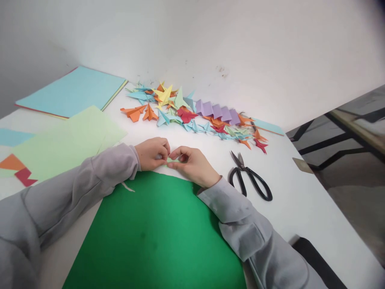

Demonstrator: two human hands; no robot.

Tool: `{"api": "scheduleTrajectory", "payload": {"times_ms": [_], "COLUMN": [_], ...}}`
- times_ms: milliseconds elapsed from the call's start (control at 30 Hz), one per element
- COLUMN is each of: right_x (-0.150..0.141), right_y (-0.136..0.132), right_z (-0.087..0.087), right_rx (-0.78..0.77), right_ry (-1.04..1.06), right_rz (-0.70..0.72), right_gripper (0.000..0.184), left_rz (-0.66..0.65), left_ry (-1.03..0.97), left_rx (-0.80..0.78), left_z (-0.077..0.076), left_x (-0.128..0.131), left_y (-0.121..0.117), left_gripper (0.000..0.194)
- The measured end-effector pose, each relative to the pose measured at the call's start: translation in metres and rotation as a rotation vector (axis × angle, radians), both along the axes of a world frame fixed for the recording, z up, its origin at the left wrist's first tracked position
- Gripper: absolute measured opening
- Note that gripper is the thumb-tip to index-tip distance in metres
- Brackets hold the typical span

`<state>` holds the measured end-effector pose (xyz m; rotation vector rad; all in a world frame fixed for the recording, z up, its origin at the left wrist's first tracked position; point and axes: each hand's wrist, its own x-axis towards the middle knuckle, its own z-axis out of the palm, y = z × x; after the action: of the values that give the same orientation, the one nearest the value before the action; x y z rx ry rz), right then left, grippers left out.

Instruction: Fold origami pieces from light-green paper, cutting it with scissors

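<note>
On a white table [288, 208], just beyond a green sheet [156, 228], with a pale-green paper piece [172, 160] directly between left hand [150, 154] and right hand [197, 165]. Pinched in both hands' fingertips, lying roughly crosswise (folds hidden), equally near each.

- Two hands are seen at the center of the frame: one left hand [152, 154], one right hand [194, 165].
- One small light green piece [173, 161] is held between them.
- One pair of scissors [247, 172] is seen right of center.
- One large green sheet [162, 233] is seen at bottom center.
- One blue-topped paper stack [73, 90] is seen at upper left.
- Two scraps are seen at left: one orange scrap [12, 162], one red scrap [25, 177].
- Three red folded figures [186, 115] can be counted at upper center and right; the overlapped others cannot be counted.
</note>
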<state>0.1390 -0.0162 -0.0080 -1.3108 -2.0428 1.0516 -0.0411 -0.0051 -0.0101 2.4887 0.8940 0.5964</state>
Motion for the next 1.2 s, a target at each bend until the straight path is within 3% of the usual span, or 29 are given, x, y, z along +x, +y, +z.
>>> {"api": "scheduleTrajectory", "payload": {"times_ms": [367, 800, 867, 967, 1067, 1200], "right_x": [-0.002, -0.006, -0.006, -0.006, -0.006, -0.006], "right_y": [0.0, -0.001, -0.001, -0.001, -0.001, 0.0], "right_z": [0.003, 0.008, 0.008, 0.008, 0.007, 0.005], "right_rx": [-0.042, -0.088, -0.095, -0.098, -0.09, -0.068], "right_ry": [-0.009, -0.049, -0.05, -0.047, -0.041, -0.054], "right_rz": [-0.047, -0.094, -0.097, -0.1, -0.096, -0.095], "right_gripper": [0.019, 0.018, 0.018, 0.019, 0.019, 0.019], "left_rz": [-0.07, -0.066, -0.049, 0.045, 0.109, 0.156], "left_ry": [-0.013, -0.027, -0.057, -0.061, 0.062, 0.242], "left_rx": [-0.113, -0.048, 0.021, 0.247, 0.486, 0.685], "left_z": [0.004, 0.0, 0.002, 0.009, 0.012, 0.004], "left_x": [-0.008, -0.008, -0.009, -0.007, 0.002, 0.016], "left_y": [0.006, 0.01, 0.01, -0.001, -0.031, -0.076], "left_gripper": [0.013, 0.013, 0.014, 0.017, 0.021, 0.024]}}
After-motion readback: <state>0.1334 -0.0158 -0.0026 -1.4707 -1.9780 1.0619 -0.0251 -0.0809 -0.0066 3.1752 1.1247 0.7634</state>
